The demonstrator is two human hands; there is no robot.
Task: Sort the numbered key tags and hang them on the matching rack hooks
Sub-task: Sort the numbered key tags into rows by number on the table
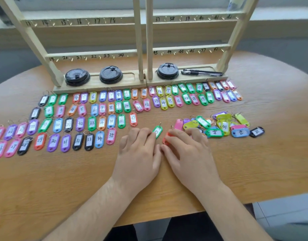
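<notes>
Resting flat on the desk (pixel 62 180), the left hand (pixel 139 150) touches a green tag (pixel 157 132); the right hand (pixel 186 150) pinches a red tag (pixel 167 137). Many tags sit in rows (pixel 90 122), a pile (pixel 222 124) waits, and the rack hooks (pixel 86 58) are bare.

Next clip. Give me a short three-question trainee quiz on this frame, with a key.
1. True or false: tags already hang on the rack hooks.
2. What lies on the rack's base, right of the rightmost black lid?
3. The tag at the fingertips of the left hand is: A blue, B green, C black.
Key: 1 false, the visible hooks are bare. 2 two black pens. 3 B.
</notes>
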